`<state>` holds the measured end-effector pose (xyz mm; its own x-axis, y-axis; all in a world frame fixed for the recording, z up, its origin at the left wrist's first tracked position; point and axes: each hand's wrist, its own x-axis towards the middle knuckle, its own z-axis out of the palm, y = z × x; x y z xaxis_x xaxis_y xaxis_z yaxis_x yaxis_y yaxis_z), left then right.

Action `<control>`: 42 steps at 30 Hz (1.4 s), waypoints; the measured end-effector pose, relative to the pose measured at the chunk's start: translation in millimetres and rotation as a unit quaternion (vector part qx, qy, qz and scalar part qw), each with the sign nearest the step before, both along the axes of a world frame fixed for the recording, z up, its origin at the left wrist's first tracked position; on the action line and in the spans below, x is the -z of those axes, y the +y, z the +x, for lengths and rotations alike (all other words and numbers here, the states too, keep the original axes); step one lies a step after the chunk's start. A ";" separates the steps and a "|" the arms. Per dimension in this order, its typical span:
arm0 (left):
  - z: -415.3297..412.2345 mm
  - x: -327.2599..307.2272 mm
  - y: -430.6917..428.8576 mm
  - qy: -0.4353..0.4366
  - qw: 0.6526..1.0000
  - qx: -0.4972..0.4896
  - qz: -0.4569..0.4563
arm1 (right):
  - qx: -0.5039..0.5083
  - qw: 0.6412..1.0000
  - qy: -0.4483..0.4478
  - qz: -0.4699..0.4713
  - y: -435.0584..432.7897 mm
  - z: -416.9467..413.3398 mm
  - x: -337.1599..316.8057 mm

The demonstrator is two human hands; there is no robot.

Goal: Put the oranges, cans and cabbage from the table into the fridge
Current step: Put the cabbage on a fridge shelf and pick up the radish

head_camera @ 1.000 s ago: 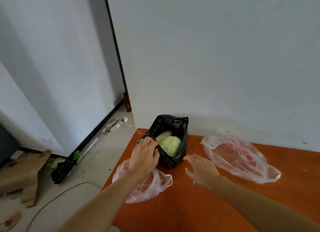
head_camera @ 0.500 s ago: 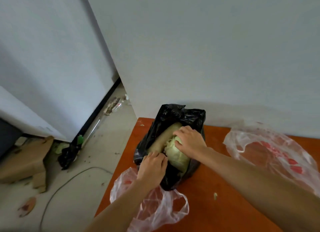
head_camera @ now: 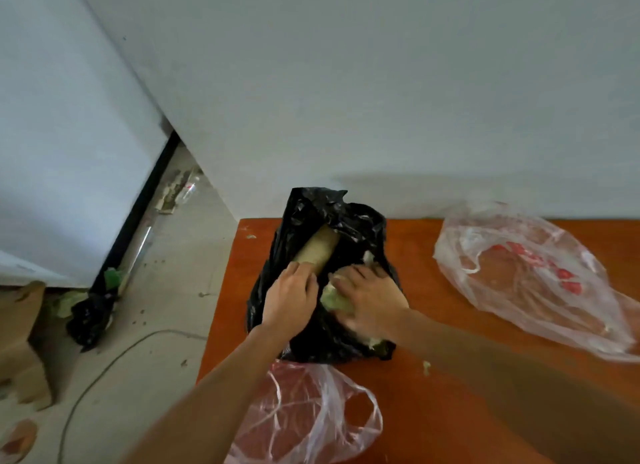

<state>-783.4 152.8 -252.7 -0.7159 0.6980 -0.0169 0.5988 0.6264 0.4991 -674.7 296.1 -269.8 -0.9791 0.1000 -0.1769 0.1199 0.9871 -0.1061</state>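
Note:
A black plastic bag stands at the far left corner of the orange table. Inside it lie a pale green cabbage and a tan, long vegetable. My right hand is spread over the cabbage and grips it inside the bag. My left hand holds the bag's left edge beside the cabbage. Most of the cabbage is hidden by my hands and the bag. No oranges or cans are in view.
A clear plastic bag lies at the table's near edge, and a clear bag with red print lies to the right. The wall stands right behind the table. On the floor at left are a small black bag, cardboard and a cable.
My right hand went from the table into the black bag and now spreads over the cabbage. My left hand stayed at the bag's left edge. The view dropped closer.

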 end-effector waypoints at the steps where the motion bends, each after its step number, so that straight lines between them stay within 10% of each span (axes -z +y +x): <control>1: -4.5 -3.3 10.9 0.001 1.000 0.009 0.002 | -0.006 1.000 0.001 0.006 -2.7 12.7 1.8; 11: 22.3 -10.4 103.7 0.006 0.976 0.215 -0.019 | 0.151 0.985 0.061 -0.058 -1.7 142.6 16.0; 18: 65.1 27.8 137.2 -0.161 0.944 0.244 -0.151 | 0.324 0.934 0.060 -0.139 23.0 221.4 14.0; 27: 90.8 45.7 117.2 -0.362 0.925 0.089 -0.076 | 0.530 0.762 0.169 -0.331 13.1 181.6 14.6; 34: 104.8 59.0 107.0 -0.377 0.898 0.112 -0.198 | 0.482 0.803 0.161 -0.311 -30.5 193.3 42.2; 42: 112.4 67.5 105.1 -0.445 0.852 0.121 -0.246 | 0.620 0.584 0.186 -0.489 -52.5 188.4 39.4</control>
